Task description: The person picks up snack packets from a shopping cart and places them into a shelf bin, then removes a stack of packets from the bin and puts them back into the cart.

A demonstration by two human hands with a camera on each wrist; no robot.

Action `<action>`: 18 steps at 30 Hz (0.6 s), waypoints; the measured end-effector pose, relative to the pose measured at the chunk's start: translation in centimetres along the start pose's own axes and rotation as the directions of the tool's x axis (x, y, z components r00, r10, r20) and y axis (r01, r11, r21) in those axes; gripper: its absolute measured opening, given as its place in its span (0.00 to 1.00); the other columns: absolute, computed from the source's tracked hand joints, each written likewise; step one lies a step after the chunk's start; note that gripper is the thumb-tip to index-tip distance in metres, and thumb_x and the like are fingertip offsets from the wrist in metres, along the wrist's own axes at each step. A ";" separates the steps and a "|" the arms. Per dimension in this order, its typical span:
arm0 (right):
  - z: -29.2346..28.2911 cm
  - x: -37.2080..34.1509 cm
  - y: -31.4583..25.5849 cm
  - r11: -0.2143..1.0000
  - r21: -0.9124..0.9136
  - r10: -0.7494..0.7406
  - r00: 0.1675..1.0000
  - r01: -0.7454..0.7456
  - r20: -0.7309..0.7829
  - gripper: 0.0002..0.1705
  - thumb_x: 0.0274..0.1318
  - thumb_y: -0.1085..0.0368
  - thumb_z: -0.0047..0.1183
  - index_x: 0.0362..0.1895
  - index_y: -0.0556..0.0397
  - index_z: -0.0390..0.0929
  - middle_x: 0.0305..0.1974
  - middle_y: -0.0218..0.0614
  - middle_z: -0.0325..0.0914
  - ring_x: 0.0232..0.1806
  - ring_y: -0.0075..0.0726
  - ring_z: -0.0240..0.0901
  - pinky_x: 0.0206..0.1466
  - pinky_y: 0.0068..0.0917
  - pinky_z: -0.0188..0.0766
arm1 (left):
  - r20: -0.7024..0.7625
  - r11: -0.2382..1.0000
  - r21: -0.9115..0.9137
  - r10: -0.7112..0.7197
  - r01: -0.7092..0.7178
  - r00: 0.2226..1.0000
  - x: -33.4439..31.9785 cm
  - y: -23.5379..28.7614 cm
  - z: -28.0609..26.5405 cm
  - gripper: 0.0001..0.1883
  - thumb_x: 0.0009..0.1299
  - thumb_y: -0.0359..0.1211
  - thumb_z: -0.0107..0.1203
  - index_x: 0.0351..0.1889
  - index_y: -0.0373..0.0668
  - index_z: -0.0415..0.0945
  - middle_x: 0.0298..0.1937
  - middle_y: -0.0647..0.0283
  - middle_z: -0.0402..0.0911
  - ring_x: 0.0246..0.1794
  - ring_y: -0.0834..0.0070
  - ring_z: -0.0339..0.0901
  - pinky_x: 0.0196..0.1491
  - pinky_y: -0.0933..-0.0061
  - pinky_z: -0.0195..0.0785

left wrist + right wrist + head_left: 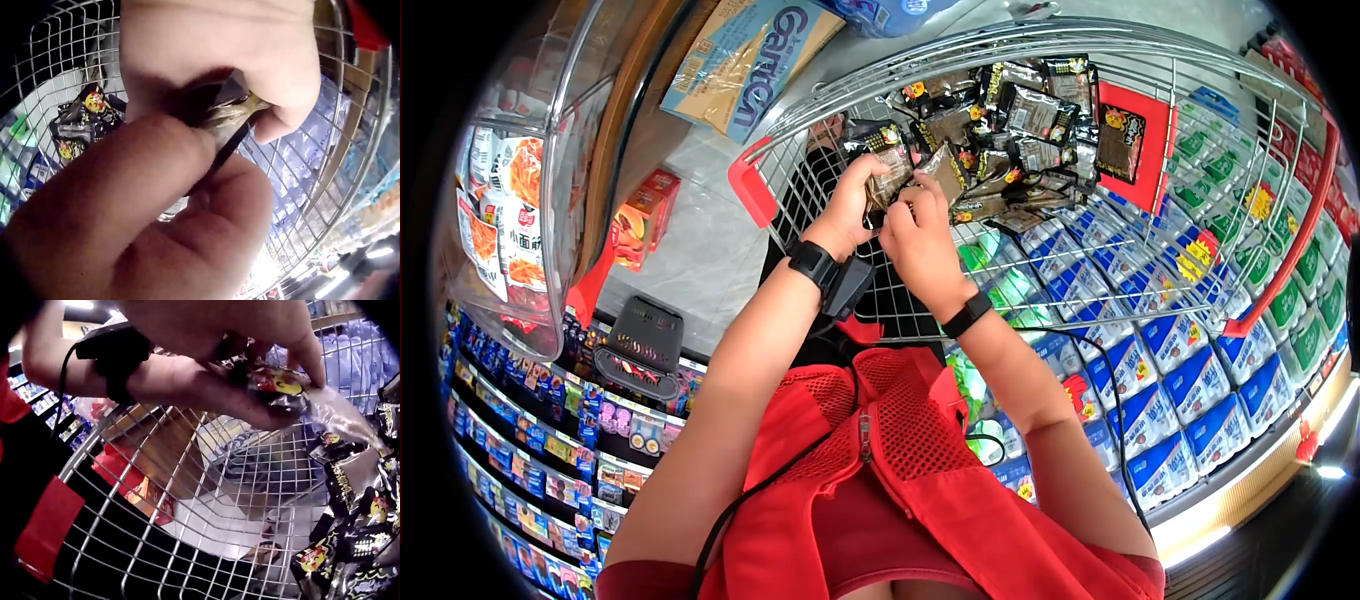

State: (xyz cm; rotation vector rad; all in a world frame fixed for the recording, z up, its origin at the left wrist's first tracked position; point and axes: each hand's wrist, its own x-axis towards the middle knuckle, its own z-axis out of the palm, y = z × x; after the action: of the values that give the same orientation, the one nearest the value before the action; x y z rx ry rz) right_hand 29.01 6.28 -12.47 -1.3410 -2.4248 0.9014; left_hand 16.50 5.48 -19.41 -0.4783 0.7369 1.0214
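Over the near end of a wire shopping cart (800, 150), both hands are close together. My left hand (845, 205) grips a black-and-clear snack packet (890, 178) with the thumb along its top. Right beside it, my right hand (922, 235) has its fingers curled in and pinches the packet's edge. Between the two hands, a shiny end of the packet (231, 119) shows in the left wrist view, the rest hidden by fingers. Several similar packets (1030, 115) with yellow cartoon print lie heaped in the cart; in the right wrist view that heap (350, 550) is at the right.
Blue-and-white packs (1120, 370) and green packs (1285, 305) are stacked beside the cart on the right. A cardboard carton (745, 65) stands beyond it. To the left are an orange box (645, 220) on the floor and a clear bin of snacks (510, 210).
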 end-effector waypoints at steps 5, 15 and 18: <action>-0.3 -0.5 -0.2 0.957 0.288 0.019 0.998 -0.036 0.063 0.23 0.51 0.72 0.63 0.51 0.56 0.72 0.65 0.53 0.61 0.71 0.69 0.56 0.72 0.51 0.59 | 0.038 0.998 -0.059 -0.036 0.038 0.999 -0.4 0.4 -1.0 0.26 0.67 0.40 0.44 0.58 0.32 0.73 0.52 0.53 0.82 0.51 0.60 0.80 0.61 0.59 0.71; -3.6 0.0 2.2 0.989 0.140 -0.094 0.937 0.049 0.335 0.50 0.43 0.73 0.62 0.74 0.58 0.56 0.77 0.58 0.45 0.79 0.69 0.40 0.77 0.54 0.48 | 0.002 0.995 -0.077 -0.057 0.057 0.998 -1.4 1.3 0.7 0.25 0.67 0.38 0.45 0.58 0.35 0.75 0.54 0.53 0.83 0.53 0.62 0.82 0.61 0.61 0.74; -5.0 0.4 1.2 0.996 -0.041 -0.065 0.932 0.085 0.357 0.47 0.43 0.73 0.59 0.73 0.49 0.63 0.77 0.58 0.46 0.78 0.73 0.41 0.76 0.58 0.49 | 0.065 0.997 -0.066 -0.034 0.038 0.997 -1.9 1.9 1.2 0.26 0.67 0.39 0.45 0.60 0.34 0.74 0.55 0.52 0.83 0.54 0.61 0.81 0.63 0.60 0.72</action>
State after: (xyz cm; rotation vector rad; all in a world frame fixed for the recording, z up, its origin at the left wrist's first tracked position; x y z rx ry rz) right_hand 31.99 9.06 -9.36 -1.1765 -2.7664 1.1514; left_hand 14.62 5.99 -17.29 -0.5132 0.6366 1.0256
